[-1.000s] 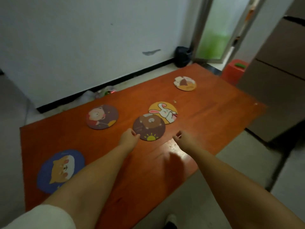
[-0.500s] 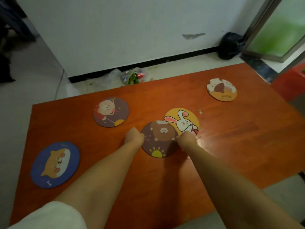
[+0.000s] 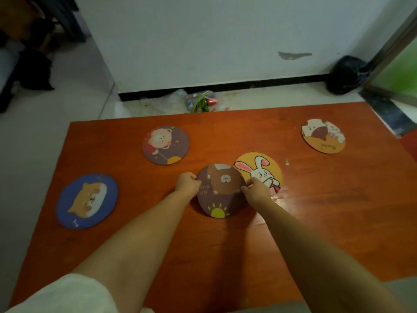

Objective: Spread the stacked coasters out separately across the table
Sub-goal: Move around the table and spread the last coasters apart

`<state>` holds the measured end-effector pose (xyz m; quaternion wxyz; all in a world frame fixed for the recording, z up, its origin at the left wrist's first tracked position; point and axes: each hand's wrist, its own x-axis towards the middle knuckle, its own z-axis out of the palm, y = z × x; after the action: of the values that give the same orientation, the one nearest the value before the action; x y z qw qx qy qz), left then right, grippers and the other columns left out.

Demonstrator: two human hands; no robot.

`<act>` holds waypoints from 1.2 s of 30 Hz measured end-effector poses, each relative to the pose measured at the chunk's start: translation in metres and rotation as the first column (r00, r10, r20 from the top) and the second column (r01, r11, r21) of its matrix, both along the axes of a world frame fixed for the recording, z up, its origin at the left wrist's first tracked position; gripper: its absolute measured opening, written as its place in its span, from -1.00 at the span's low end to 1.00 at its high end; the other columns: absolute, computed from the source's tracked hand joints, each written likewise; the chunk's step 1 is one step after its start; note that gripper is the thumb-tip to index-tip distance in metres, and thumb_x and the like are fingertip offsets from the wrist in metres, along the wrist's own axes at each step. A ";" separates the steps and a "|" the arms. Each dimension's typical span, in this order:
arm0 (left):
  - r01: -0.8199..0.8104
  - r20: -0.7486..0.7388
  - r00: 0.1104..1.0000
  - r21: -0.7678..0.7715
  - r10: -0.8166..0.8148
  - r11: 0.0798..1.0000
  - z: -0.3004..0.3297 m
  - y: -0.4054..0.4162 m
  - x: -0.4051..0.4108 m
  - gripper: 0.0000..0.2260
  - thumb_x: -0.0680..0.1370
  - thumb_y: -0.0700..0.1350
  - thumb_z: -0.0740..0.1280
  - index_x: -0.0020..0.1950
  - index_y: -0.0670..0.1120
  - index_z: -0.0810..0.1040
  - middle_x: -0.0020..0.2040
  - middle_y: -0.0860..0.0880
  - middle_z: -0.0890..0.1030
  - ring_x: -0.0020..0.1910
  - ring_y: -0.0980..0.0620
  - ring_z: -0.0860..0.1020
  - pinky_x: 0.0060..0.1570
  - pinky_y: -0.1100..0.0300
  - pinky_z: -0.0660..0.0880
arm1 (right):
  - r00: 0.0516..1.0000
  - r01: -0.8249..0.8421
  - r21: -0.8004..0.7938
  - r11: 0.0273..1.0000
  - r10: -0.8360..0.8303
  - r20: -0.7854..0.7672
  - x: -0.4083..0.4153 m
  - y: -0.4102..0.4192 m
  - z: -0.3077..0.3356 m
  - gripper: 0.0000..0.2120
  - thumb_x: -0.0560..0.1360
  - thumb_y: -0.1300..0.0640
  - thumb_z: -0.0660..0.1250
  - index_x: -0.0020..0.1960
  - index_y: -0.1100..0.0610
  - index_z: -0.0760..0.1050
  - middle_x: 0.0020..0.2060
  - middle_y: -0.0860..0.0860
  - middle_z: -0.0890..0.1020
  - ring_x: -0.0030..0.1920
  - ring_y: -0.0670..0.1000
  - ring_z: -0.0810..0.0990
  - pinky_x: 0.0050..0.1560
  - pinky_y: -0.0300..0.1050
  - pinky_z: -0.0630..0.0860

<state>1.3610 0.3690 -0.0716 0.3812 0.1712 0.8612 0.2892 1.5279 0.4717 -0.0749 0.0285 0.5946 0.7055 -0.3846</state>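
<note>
A purple brown-bear coaster (image 3: 222, 193) lies mid-table, its far right edge overlapping the yellow rabbit coaster (image 3: 259, 170). My left hand (image 3: 188, 183) pinches the bear coaster's left rim, and my right hand (image 3: 256, 191) grips its right rim, partly over the rabbit coaster. Three other coasters lie apart on the orange table (image 3: 327, 218): a purple pink-bear coaster (image 3: 165, 145), a blue dog coaster (image 3: 86, 201) at the left, and an orange-and-white coaster (image 3: 323, 136) at the far right.
Beyond the table's far edge, plastic bags with litter (image 3: 200, 101) lie on the floor against a white wall. A black bag (image 3: 346, 74) sits by a door frame at the right. A small crumb (image 3: 287, 162) lies right of the rabbit coaster.
My right hand has come in from the open table onto the bear coaster's right edge, so both hands now hold it. The camera has swung to face the table squarely.
</note>
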 end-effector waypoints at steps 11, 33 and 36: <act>-0.255 0.070 0.964 -0.041 0.257 0.966 0.008 -0.165 0.012 -0.92 0.57 -0.21 0.31 -0.10 -0.14 0.46 -0.25 -0.06 0.46 -0.07 -0.15 0.49 0.05 -0.05 0.55 | 0.952 -0.303 -0.137 0.943 0.295 -0.082 -0.012 -0.116 0.009 -0.90 0.58 0.14 0.26 -0.04 0.16 0.37 0.05 0.25 0.58 -0.10 0.21 0.56 -0.13 0.05 0.62; 0.186 -0.177 0.951 -0.321 -0.252 0.928 -0.005 -0.167 -0.024 -0.54 0.53 -0.13 0.35 0.38 -0.20 0.32 0.35 -0.23 0.40 0.28 -0.25 0.43 0.23 -0.12 0.46 | 0.912 -0.381 -0.037 0.924 0.382 0.148 -0.015 -0.136 -0.004 -0.66 0.54 0.01 0.29 0.19 0.23 0.45 0.13 0.21 0.59 0.11 0.21 0.57 -0.09 -0.03 0.44; 0.270 -0.178 0.931 -0.249 -0.318 0.930 0.004 -0.127 -0.020 -0.71 0.54 -0.15 0.32 0.23 -0.18 0.40 0.21 -0.19 0.47 0.06 -0.17 0.51 0.01 -0.04 0.50 | 0.954 -0.276 -0.001 0.961 0.273 0.126 0.004 -0.096 0.008 -0.76 0.54 0.05 0.27 0.09 0.20 0.51 0.02 0.18 0.62 -0.04 0.12 0.55 -0.11 -0.08 0.44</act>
<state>1.3408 0.2423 -0.0676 0.3416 0.2858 0.8885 0.1108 1.5316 0.3757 -0.0666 0.1210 0.5140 0.7812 -0.3330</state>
